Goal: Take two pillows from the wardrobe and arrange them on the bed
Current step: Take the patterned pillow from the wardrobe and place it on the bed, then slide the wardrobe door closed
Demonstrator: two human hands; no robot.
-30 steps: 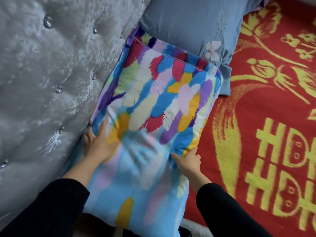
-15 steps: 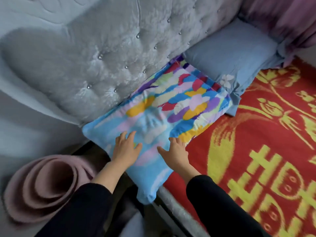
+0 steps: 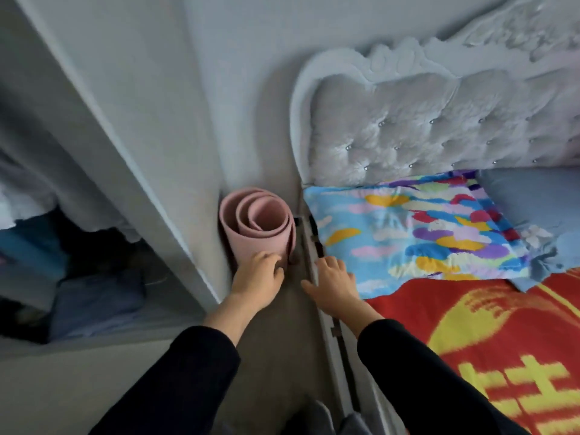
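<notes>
Two pillows: one feather-print pillow [image 3: 417,233], one blue pillow [image 3: 530,199]; one rolled mat [image 3: 257,224]; two hands.

A rolled pink mat [image 3: 258,226] blocks the narrow floor gap between wardrobe [image 3: 150,171] and bed frame [image 3: 326,312].

The bed [image 3: 489,312] is covered by a red blanket [image 3: 408,312] with yellow patterns. A multicoloured pillow [image 3: 417,233] is laid on it against the tufted grey headboard [image 3: 439,130], and a blue pillow [image 3: 533,202] is placed just beside it, partly overlapped.
</notes>
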